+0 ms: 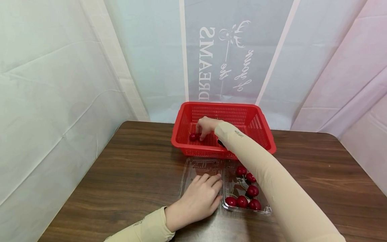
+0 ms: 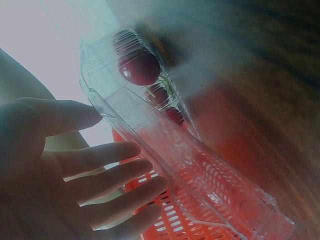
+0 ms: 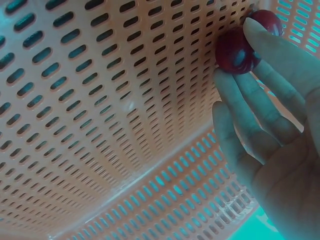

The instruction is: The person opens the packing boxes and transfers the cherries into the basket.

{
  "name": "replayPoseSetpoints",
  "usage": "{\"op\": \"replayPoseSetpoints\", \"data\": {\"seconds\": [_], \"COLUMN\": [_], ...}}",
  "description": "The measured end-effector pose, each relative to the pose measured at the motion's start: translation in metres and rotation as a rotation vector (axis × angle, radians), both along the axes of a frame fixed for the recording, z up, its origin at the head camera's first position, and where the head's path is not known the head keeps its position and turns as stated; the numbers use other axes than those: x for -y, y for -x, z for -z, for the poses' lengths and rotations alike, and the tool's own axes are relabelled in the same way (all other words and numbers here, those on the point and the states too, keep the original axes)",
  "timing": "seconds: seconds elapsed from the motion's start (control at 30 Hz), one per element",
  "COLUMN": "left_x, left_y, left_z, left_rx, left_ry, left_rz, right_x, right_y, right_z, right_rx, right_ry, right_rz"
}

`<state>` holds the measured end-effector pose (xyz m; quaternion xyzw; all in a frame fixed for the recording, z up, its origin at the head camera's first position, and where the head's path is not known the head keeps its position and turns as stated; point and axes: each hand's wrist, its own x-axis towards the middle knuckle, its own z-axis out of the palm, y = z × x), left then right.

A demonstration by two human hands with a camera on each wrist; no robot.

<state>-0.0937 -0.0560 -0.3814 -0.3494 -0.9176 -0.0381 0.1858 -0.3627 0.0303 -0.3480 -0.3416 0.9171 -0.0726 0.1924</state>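
Observation:
My right hand (image 1: 207,127) reaches down into the red basket (image 1: 223,152), at its left end. Between its thumb and fingers is a dark red cherry (image 3: 232,52), pinched close over the slotted basket floor. A second cherry (image 3: 268,22) sits right beside it. In front of the basket lies a hinged clear plastic clamshell box (image 1: 226,209), opened flat. My left hand (image 1: 201,196) rests on it near the hinge, fingers loosely extended and thumb apart. In the box's right half are several cherries (image 1: 252,191), some with green stems.
The box's lid half (image 1: 188,171) lies to the left, partly under the left hand. Beneath everything is a dark wood-grain table (image 1: 127,168). A pale printed curtain (image 1: 163,60) hangs behind the basket. The right sleeve (image 1: 272,171) passes over the basket's front rim and the box's right side.

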Motion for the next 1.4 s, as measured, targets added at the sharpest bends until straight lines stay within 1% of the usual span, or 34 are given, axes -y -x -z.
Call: {"op": "replayPoseSetpoints", "data": {"seconds": [0.27, 0.47, 0.73, 0.97, 1.2, 1.4], "left_x": [0.001, 0.0, 0.001, 0.001, 0.0, 0.0], "left_y": [0.001, 0.001, 0.0, 0.0, -0.001, -0.001], "left_z": [0.001, 0.0, 0.001, 0.0, 0.0, 0.0], "left_rx": [-0.023, -0.028, -0.025, -0.021, -0.017, -0.008], "left_ry": [-0.011, -0.015, -0.011, -0.006, 0.004, 0.002], "left_rz": [0.008, 0.013, 0.015, 0.006, 0.002, 0.002], "right_x": [0.0, 0.001, 0.003, 0.006, 0.003, 0.0], "right_y": [0.001, 0.002, 0.001, -0.003, -0.003, -0.007], "right_z": [0.0, 0.002, 0.003, -0.008, -0.02, -0.032], "right_rx": [-0.008, 0.008, 0.002, -0.022, -0.058, -0.078], "right_ry": [-0.009, 0.003, 0.01, -0.008, -0.021, 0.003], "right_rz": [-0.019, 0.006, 0.017, 0.035, 0.01, -0.015]}}
